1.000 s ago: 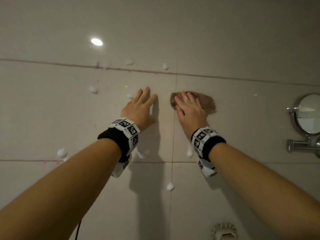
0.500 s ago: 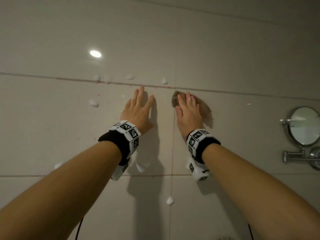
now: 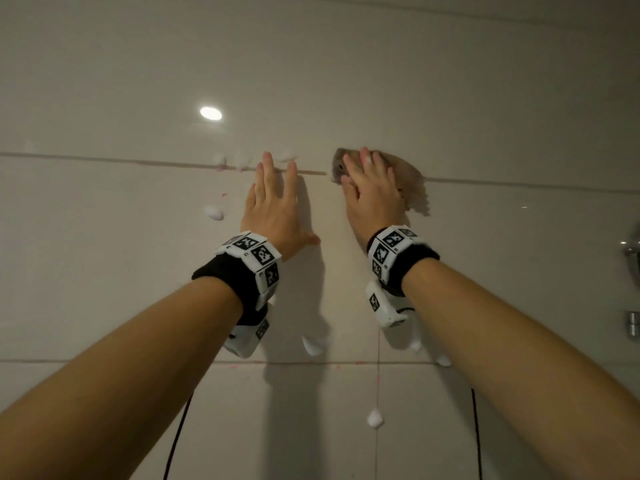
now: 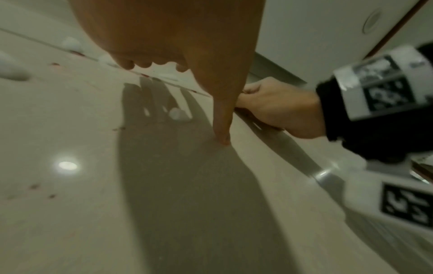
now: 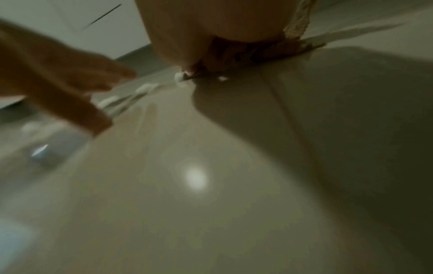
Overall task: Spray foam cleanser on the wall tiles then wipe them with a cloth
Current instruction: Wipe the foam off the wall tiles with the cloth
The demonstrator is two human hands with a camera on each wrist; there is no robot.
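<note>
Pale glossy wall tiles (image 3: 104, 271) fill the head view, dotted with white foam blobs (image 3: 213, 212) along the upper grout line and lower down. My right hand (image 3: 369, 188) presses a brown cloth (image 3: 407, 174) flat against the wall on the upper grout line, fingers straight. In the right wrist view the cloth (image 5: 253, 52) bunches under the right hand (image 5: 211, 31). My left hand (image 3: 273, 199) lies flat on the tile just left of it, fingers spread and holding nothing; the left hand (image 4: 178, 46) touches the wall with thumb and fingertips.
A chrome fitting (image 3: 632, 258) sticks out of the wall at the far right edge. Reddish specks mark the grout lines (image 3: 377, 382). A ceiling light reflection (image 3: 211, 113) shines on the upper tile. Black cables hang below both wrists.
Both hands have slid upward on the wall, the right one pushing the cloth up onto the upper grout line. The left hand's fingertips now reach that line too.
</note>
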